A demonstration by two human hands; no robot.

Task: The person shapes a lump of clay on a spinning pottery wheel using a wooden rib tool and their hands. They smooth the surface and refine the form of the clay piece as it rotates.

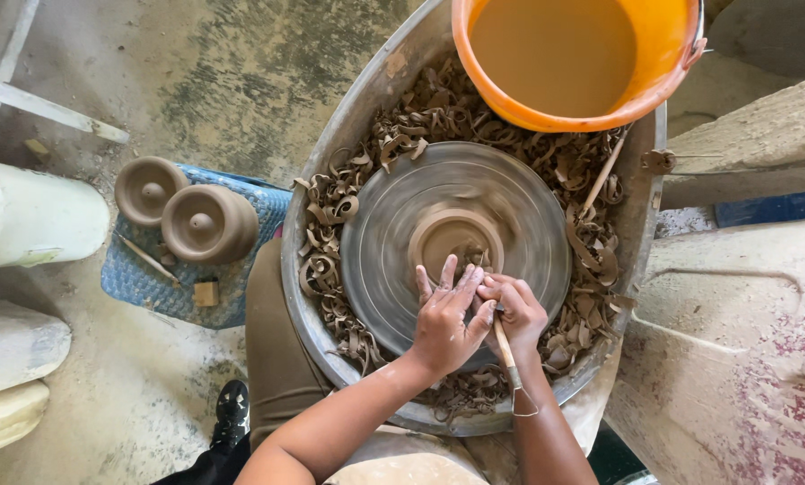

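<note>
A small brown clay piece (452, 233) sits centred on a spinning grey wheel head (375, 242). My right hand (515, 310) grips a wooden-handled trimming tool (505, 346) whose tip reaches the near edge of the clay. My left hand (445, 314) lies against the right one, fingers spread and resting on it and on the tool near the clay's rim. Curled brown clay trimmings (330, 202) fill the metal splash pan (308, 296) around the wheel.
An orange bucket (663, 63) of muddy water stands on the pan's far rim. Two finished clay pieces (187, 211) rest on a blue mat (142, 283) at left, with a stick and a small block. A wooden tool (602, 175) lies in the trimmings. My knee and black shoe (233, 409) show below.
</note>
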